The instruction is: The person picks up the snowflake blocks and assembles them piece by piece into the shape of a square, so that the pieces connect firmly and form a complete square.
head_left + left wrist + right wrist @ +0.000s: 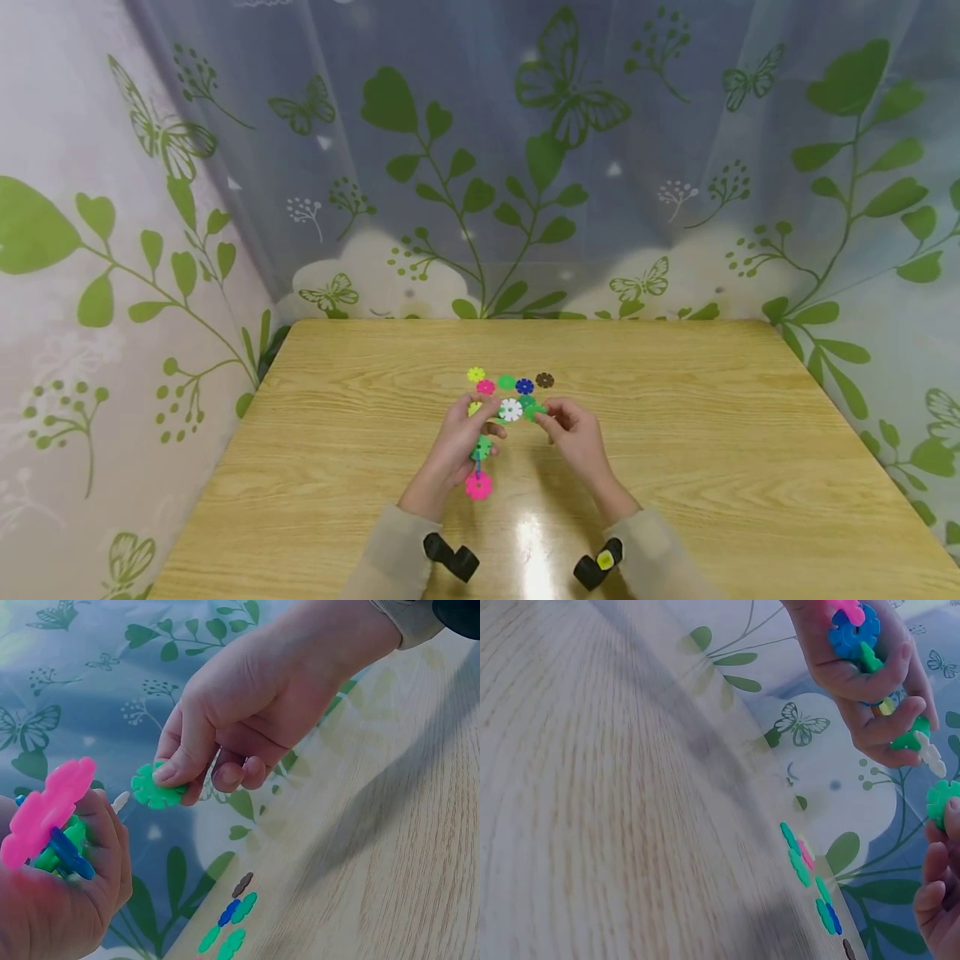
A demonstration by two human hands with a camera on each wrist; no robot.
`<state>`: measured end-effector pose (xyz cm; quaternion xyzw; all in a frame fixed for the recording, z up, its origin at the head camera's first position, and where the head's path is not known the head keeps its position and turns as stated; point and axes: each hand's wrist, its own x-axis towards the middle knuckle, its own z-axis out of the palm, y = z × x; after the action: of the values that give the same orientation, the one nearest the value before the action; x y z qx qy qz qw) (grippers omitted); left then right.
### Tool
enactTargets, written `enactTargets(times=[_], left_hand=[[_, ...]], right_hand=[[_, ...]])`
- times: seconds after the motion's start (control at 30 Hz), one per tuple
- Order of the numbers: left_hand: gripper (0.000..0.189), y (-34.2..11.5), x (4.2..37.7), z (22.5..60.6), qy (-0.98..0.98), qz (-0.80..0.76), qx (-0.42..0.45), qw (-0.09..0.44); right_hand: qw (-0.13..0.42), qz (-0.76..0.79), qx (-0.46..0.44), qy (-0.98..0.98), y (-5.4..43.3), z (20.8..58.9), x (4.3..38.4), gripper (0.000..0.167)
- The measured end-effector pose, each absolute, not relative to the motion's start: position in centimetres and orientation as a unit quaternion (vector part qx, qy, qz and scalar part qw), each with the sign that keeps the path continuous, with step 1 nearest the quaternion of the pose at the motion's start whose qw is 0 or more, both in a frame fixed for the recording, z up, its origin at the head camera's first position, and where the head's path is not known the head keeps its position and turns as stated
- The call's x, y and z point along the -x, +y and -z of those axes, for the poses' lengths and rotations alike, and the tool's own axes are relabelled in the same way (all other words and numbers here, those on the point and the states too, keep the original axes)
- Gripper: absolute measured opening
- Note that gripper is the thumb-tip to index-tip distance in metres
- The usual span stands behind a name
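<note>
My left hand (453,442) grips a chain of notched plastic snowflake discs. A pink disc (478,486) hangs at its near end, followed by a blue disc (855,634) and green ones partly hidden by the fingers. At the far end a white disc (511,409) sticks out past the fingertips. My right hand (577,437) pinches a single green disc (156,789) between thumb and forefinger. In the right wrist view this disc is close to the white disc, with a small gap between them.
Loose discs lie on the wooden table (675,467) beyond the hands: yellow (476,374), pink (486,387), dark blue (524,386), brown (545,380) and several green. A leaf-printed curtain (465,233) hangs behind the table's far edge.
</note>
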<state>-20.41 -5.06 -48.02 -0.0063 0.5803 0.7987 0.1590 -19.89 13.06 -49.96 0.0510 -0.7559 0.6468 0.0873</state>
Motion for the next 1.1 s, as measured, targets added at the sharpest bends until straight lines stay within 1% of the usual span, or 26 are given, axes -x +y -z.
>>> enactTargets(times=[0.13, 0.27, 0.4, 0.57, 0.67, 1.0, 1.1], left_hand=[[0.051, -4.98, 20.34, 47.98, 0.583, -0.797, 0.01, 0.159], [0.046, -4.82, 20.35, 47.93, 0.587, -0.793, 0.011, 0.162], [0.044, -4.68, 20.35, 47.84, 0.602, -0.781, 0.004, 0.164], [0.045, -4.77, 20.31, 47.82, 0.615, -0.772, -0.001, 0.162], [0.046, -4.87, 20.24, 47.76, 0.617, -0.77, -0.007, 0.162], [0.044, -4.91, 20.08, 47.94, 0.615, -0.77, -0.02, 0.17], [0.045, -4.82, 20.02, 48.05, 0.609, -0.774, -0.017, 0.172]], right_hand=[[0.095, -0.646, -0.055, -0.755, 12.8, 49.81, 19.72, 0.007], [0.119, -0.641, -0.068, -0.755, 12.81, 49.85, 19.6, 0.009], [0.184, -0.59, -0.105, -0.779, 12.97, 50.04, 19.5, 0.005], [0.279, -0.482, -0.185, -0.81, 13.11, 50.31, 19.73, 0.011], [0.315, -0.428, -0.223, -0.817, 13.16, 50.3, 19.83, 0.013], [0.35, -0.329, -0.277, -0.832, 13.49, 50.18, 20.01, 0.018], [0.36, -0.334, -0.287, -0.823, 13.36, 50.34, 20.16, 0.02]])
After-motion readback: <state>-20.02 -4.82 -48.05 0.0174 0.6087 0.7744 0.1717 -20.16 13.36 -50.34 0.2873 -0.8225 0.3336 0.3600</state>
